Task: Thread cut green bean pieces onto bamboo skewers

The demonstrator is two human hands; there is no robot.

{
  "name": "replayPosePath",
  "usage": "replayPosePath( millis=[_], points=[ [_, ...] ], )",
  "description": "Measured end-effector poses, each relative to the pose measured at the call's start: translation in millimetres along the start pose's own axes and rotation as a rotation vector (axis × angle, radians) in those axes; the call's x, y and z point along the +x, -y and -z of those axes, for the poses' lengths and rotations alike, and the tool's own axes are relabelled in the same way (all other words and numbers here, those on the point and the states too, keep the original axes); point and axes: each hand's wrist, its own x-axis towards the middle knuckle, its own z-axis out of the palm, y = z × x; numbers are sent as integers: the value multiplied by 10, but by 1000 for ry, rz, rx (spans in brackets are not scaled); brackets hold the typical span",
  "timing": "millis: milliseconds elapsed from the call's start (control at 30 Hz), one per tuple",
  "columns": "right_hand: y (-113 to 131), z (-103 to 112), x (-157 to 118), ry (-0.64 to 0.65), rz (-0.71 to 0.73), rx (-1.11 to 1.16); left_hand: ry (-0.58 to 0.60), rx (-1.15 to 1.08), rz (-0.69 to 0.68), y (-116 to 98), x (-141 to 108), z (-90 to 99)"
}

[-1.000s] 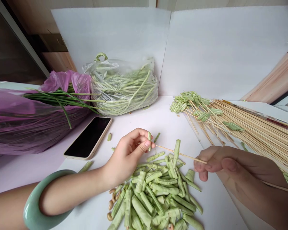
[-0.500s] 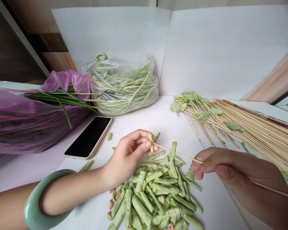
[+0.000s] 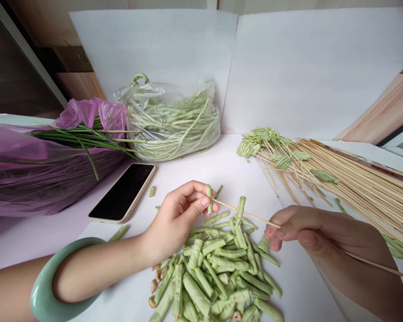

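My left hand [image 3: 176, 219] pinches a short piece of pale green bean [image 3: 209, 199] upright between thumb and fingers. My right hand [image 3: 298, 232] grips a thin bamboo skewer [image 3: 248, 214], whose pointed end sits right beside that bean piece. Whether the tip has entered the piece is too small to tell. Below both hands lies a heap of cut green bean pieces [image 3: 218, 273]. A pale green jade bangle [image 3: 45, 286] circles my left wrist.
A clear bag of long green beans [image 3: 171, 127] and a purple bag with green chives [image 3: 36, 179] stand at the back left. A phone [image 3: 122, 192] lies nearby. Bamboo skewers [image 3: 356, 179] and skewered bean pieces [image 3: 258, 141] lie at right.
My right hand has shifted left, bringing the skewer tip closer to the bean piece. My left hand has barely moved and keeps its hold.
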Motion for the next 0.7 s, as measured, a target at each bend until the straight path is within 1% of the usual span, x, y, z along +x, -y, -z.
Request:
replayPosePath(
  millis=[100, 300, 400, 700],
  points=[
    [-9, 3, 0, -8, -1, 2, 5, 8, -7, 0, -6, 0],
    [-3, 11, 15, 4, 18, 37, -24, 58, -31, -8, -14, 2],
    [-6, 9, 10, -4, 36, 5, -24, 65, -35, -4, -12, 9],
    [-38, 23, -38, -1, 34, -98, -29, 72, -37, -3, -6, 10]
  ],
)
